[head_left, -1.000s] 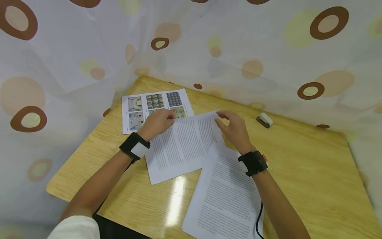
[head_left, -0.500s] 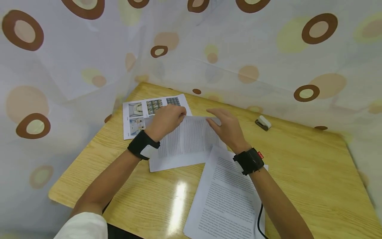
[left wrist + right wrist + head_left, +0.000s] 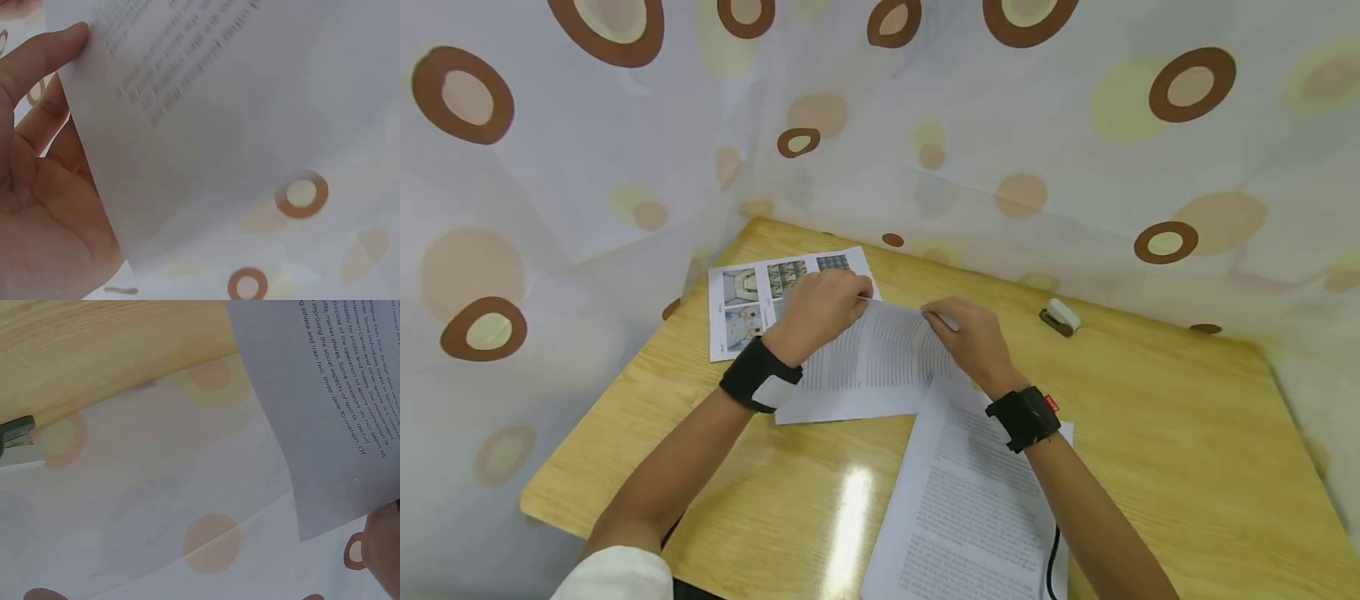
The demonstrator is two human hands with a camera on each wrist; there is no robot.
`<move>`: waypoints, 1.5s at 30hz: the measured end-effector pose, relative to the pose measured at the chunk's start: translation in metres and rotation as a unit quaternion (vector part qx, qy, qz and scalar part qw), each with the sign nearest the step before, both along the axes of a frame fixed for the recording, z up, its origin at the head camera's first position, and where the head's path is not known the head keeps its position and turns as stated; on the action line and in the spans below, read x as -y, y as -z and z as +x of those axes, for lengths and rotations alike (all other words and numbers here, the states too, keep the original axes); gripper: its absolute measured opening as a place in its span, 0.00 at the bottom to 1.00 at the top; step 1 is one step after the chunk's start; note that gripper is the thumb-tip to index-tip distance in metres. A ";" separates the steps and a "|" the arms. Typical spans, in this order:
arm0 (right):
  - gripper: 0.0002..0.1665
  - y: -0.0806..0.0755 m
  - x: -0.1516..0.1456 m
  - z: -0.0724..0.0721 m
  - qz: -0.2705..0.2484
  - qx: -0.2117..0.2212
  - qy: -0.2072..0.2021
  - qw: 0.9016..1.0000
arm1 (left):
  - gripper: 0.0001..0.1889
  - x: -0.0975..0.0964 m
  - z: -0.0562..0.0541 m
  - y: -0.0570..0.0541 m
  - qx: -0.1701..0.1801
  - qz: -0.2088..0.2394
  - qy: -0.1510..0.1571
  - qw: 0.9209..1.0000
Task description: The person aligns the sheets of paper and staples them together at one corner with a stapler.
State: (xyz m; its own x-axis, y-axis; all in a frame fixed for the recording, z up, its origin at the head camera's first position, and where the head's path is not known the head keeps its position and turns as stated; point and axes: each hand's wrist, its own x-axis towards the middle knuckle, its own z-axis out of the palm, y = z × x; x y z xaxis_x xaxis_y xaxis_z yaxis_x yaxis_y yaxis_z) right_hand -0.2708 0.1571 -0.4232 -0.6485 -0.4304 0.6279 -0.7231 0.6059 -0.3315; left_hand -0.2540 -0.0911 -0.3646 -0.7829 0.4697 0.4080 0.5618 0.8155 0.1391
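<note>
My left hand point(image 3: 822, 312) pinches the top edge of a printed sheet of paper point(image 3: 883, 350) in the head view. In the left wrist view its thumb lies on the printed face of the paper point(image 3: 206, 144), with the other fingers behind. At the sheet's upper right edge, my right hand point(image 3: 973, 337) pinches the paper between thumb and fingertips. The right wrist view shows the paper's corner point(image 3: 331, 469) raised, with part of the right hand point(image 3: 384, 550) at its edge. Whether it is one sheet or several cannot be told.
Text-printed pages point(image 3: 973, 508) lie under the right forearm. A sheet with colour pictures point(image 3: 741, 321) lies at the far left, partly covered. A grey and white stapler point(image 3: 1060, 317) sits near the back edge of the wooden table point(image 3: 1187, 442). A patterned curtain point(image 3: 970, 117) hangs behind.
The left hand has moved right along the paper's top edge. The right hand, whose fingers stood apart half a second ago, has closed on the edge. The paper's near edge has risen.
</note>
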 end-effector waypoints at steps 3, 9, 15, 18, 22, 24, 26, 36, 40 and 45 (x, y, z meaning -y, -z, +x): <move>0.07 0.005 -0.009 0.001 -0.021 0.010 0.016 1.000 | 0.05 0.010 -0.001 -0.002 -0.014 0.011 -0.014 1.000; 0.08 0.009 -0.027 0.000 -0.059 0.021 0.051 0.997 | 0.09 0.036 -0.006 -0.012 0.027 0.072 -0.023 0.997; 0.09 0.005 -0.037 0.002 -0.108 0.007 0.059 0.992 | 0.24 0.064 -0.017 -0.011 0.152 0.183 -0.005 0.971; 0.08 0.006 -0.041 0.004 -0.160 0.015 0.054 0.986 | 0.19 0.076 -0.021 -0.001 0.202 0.209 0.026 0.956; 0.08 0.010 -0.046 0.006 -0.229 0.031 0.040 0.972 | 0.10 0.084 -0.023 0.014 0.272 0.216 0.056 0.936; 0.08 0.011 -0.047 0.006 -0.252 0.036 0.036 0.966 | 0.09 0.085 -0.024 0.019 0.295 0.229 0.063 0.926; 0.08 0.010 -0.048 0.007 -0.267 0.034 0.033 0.962 | 0.08 0.084 -0.026 0.022 0.300 0.247 0.066 0.919; 0.07 0.017 -0.048 0.014 -0.332 0.022 0.025 0.943 | 0.14 0.078 -0.022 0.037 0.305 0.352 0.065 0.882; 0.07 0.013 -0.046 0.022 -0.343 0.035 0.032 0.938 | 0.15 0.077 -0.020 0.043 0.299 0.385 0.069 0.870; 0.08 -0.005 -0.041 0.036 -0.393 0.064 0.036 0.917 | 0.15 0.068 -0.024 0.045 0.271 0.377 0.079 0.882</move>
State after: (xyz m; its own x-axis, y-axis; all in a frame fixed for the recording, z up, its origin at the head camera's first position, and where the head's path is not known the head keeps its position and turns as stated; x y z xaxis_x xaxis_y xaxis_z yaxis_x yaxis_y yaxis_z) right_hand -0.2349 0.1982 -0.4177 -0.7479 0.1689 0.6420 -0.6147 0.1887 -0.7658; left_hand -0.2783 -0.1595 -0.4100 -0.9080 0.3459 0.2364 0.3442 0.2943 0.8916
